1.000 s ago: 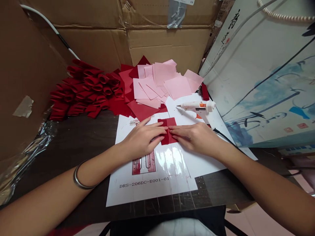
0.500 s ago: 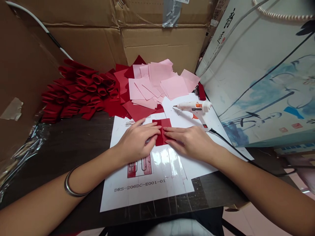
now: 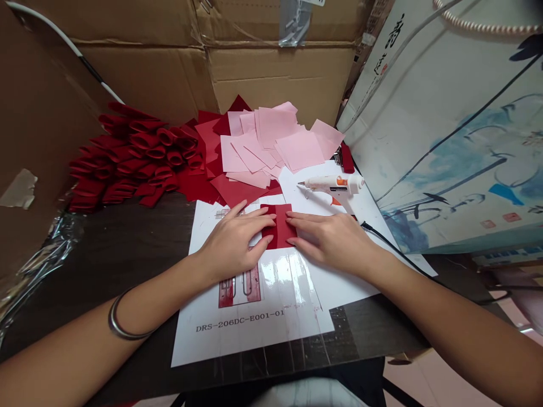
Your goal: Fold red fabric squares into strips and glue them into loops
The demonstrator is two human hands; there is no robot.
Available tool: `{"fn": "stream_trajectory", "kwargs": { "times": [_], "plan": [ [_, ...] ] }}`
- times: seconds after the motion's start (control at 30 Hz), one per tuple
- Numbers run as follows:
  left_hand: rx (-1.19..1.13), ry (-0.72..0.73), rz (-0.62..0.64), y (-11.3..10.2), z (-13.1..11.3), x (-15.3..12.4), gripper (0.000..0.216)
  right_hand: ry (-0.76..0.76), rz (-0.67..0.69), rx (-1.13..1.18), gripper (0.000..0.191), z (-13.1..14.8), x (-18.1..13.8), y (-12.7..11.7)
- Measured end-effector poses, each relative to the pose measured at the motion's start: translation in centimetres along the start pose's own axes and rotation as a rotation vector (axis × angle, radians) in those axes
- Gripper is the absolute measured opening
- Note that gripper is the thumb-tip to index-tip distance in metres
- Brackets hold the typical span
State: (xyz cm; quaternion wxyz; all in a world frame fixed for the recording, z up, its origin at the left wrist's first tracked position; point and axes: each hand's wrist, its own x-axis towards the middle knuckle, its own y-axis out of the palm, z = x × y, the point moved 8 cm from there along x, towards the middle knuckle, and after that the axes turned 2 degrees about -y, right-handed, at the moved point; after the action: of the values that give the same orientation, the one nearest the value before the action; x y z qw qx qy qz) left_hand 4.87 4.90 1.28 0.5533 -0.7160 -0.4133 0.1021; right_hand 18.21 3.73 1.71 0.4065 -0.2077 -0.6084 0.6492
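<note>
A small dark red felt piece (image 3: pixel 280 226) lies folded on a white laminated sheet (image 3: pixel 254 316). My left hand (image 3: pixel 235 240) rests flat on its left edge, fingers stretched out and pressing down. My right hand (image 3: pixel 328 237) lies flat against its right edge, fingertips on the felt. Neither hand grips anything. A white hot glue gun (image 3: pixel 335 185) lies just beyond my right hand, nozzle pointing left.
A pile of pink squares (image 3: pixel 275 141) and red squares (image 3: pixel 237 189) sits behind the sheet. Rolled red felt tubes (image 3: pixel 136 158) are heaped at the back left. Cardboard boxes (image 3: pixel 254 68) wall the rear and left. A painted panel (image 3: pixel 458 141) stands at right.
My fingertips have drawn apart from the middle of the felt toward its left and right edges. The piece now lies flatter and more rectangular. The view shifted slightly.
</note>
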Motion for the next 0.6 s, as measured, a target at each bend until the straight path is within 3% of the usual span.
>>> {"fn": "stream_trajectory", "kwargs": {
  "times": [0.6],
  "plan": [
    [0.013, -0.016, 0.130, 1.04, 0.23, 0.03, 0.035, -0.001, 0.044, 0.056, 0.038, -0.43, 0.27, -0.04]
  ]
}}
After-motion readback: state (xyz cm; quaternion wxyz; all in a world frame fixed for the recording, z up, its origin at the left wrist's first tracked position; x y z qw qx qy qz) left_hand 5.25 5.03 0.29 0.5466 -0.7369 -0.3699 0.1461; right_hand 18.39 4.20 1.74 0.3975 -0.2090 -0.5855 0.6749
